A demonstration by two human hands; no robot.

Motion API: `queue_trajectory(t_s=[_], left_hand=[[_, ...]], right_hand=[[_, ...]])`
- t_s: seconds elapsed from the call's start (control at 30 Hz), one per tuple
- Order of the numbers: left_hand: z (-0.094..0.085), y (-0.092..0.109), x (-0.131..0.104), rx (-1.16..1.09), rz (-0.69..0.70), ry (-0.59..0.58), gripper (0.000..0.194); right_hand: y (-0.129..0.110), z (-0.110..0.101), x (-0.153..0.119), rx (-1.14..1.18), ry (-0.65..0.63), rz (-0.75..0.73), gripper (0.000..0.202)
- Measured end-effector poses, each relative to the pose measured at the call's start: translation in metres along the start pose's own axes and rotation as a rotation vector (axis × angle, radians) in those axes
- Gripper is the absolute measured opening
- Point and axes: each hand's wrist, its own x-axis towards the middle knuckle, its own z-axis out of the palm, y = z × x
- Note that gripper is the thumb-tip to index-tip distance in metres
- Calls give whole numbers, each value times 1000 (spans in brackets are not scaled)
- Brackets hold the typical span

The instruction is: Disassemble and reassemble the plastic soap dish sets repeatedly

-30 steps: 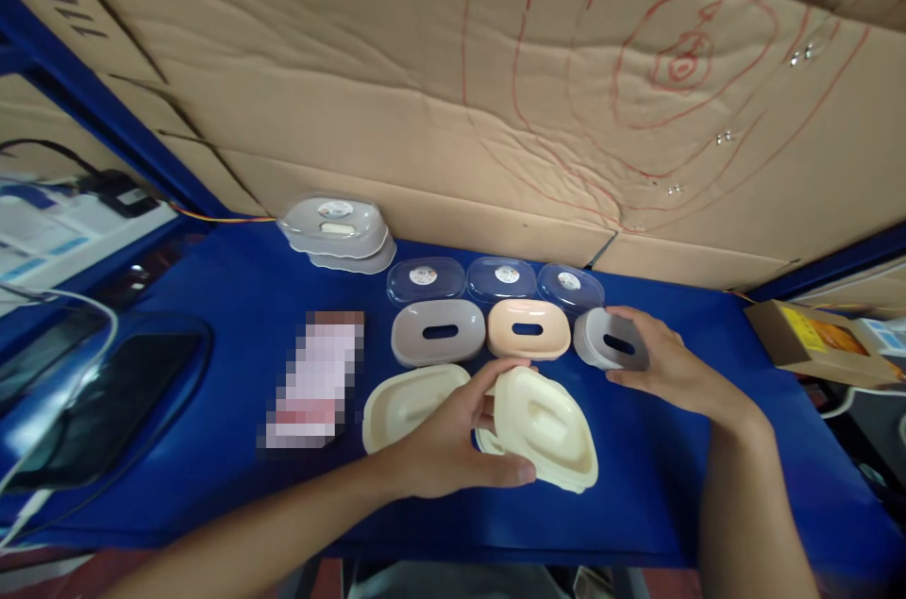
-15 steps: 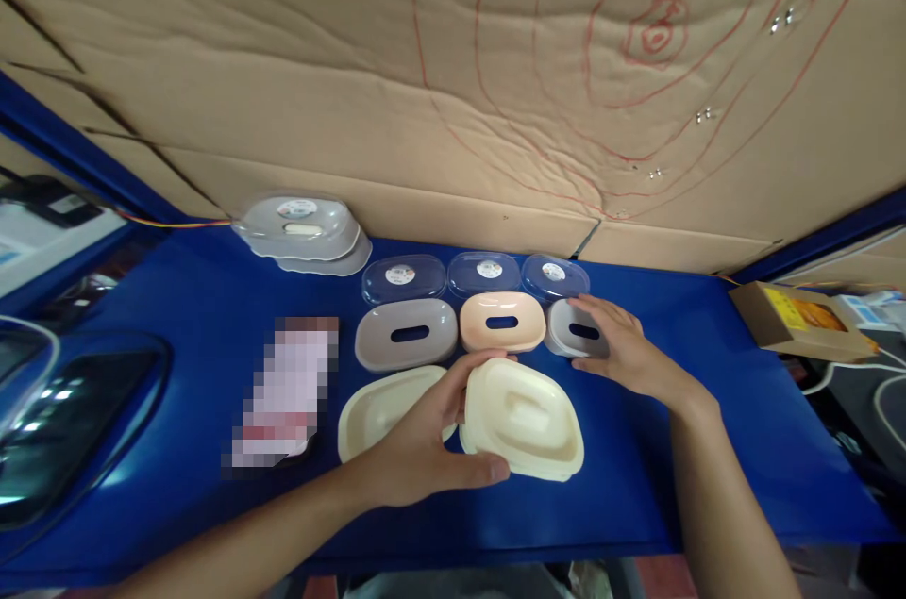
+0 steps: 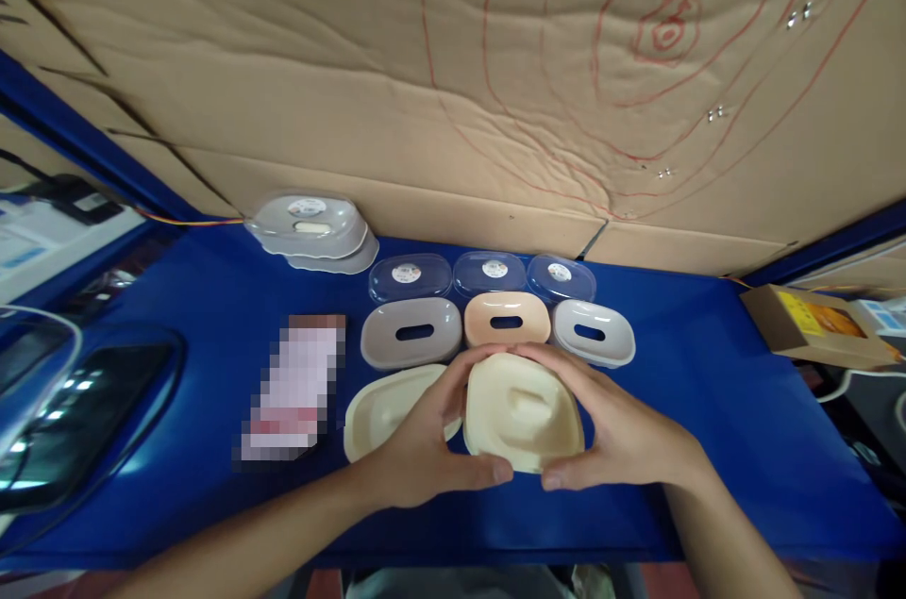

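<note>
Currently, 1 cream dish [image 3: 525, 434] sits gripped between my left hand [image 3: 428, 457] and right hand [image 3: 623, 429], over the blue table [image 3: 601, 524]; not yet released. A 2nd cream dish [image 3: 372, 415] lies beside it. Beyond, 3 slotted dishes [image 3: 508, 339] and 3 clear lids [image 3: 488, 276] are already laid out in 2 rows.

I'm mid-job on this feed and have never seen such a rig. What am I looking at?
There is no machine: these are a person's bare hands, all seen from one head-worn camera looking forward and down. The left hand and right hand are cupped around a cream dish. A second cream dish lies left of it on the blue table. Beyond are a grey dish, a peach dish and a pale grey dish, all slotted, with clear covers behind them.
</note>
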Motion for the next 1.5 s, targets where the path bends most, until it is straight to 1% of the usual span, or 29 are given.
queue_trajectory(t_s=[0.07, 0.2, 0.27, 0.33, 0.4, 0.47, 0.53, 0.63, 0.7, 0.77, 0.87, 0.9, 0.93, 1.0, 1.03, 1.1, 1.2, 1.27, 1.33, 1.4, 1.5], left_hand=[[0, 0, 0, 14, 27, 5, 92], [0, 1, 1, 149, 36, -16, 100], [-1, 1, 2, 189, 8, -27, 102], [-1, 1, 2, 196, -17, -33, 99], [-2, 1, 2, 185, -18, -20, 88], [-3, 2, 3, 174, 11, 16, 70], [-6, 4, 4, 169, 56, 59, 56], [-10, 8, 6, 207, 116, 114, 40], [-12, 10, 7, 305, 145, 116, 32], [-12, 9, 7, 526, 205, 44, 33], [-7, 3, 4, 991, 348, -178, 43], [-5, -1, 3, 1115, 380, -251, 43], [-2, -5, 3, 1211, 400, -310, 41], [1, -13, 2, 1358, 422, -377, 30], [2, -16, 3, 1420, 430, -387, 24], [1, -20, 6, 1518, 443, -372, 15], [-2, -21, 9, 1571, 437, -322, 14], [-3, -22, 10, 1587, 431, -292, 15], [-2, -23, 10, 1591, 429, -271, 16], [1, -25, 9, 1582, 433, -253, 15], [4, -26, 8, 1546, 446, -216, 18]], right_hand=[[-4, 2, -4, -33, 2, 2, 118], [-10, -1, -10, -143, 26, 6, 111], [-8, -7, -13, -232, 75, 29, 105], [-4, -15, -19, -338, 158, 72, 97], [2, -21, -31, -435, 242, 127, 91], [8, -22, -52, -494, 301, 198, 88], [15, -16, -80, -506, 321, 284, 86], [28, 1, -119, -510, 327, 386, 86], [38, 12, -136, -508, 320, 432, 85], [47, 20, -142, -506, 290, 450, 82], [55, 27, -138, -533, 257, 432, 72], [56, 29, -135, -551, 251, 425, 68], [57, 30, -132, -567, 249, 418, 64], [57, 34, -127, -591, 249, 407, 60], [58, 37, -125, -600, 259, 404, 60], [58, 46, -123, -616, 310, 395, 60], [60, 63, -119, -630, 441, 354, 60], [59, 75, -113, -625, 542, 310, 58], [56, 85, -104, -619, 616, 273, 54], [52, 92, -96, -624, 640, 236, 50], [44, 97, -89, -630, 632, 175, 44]])
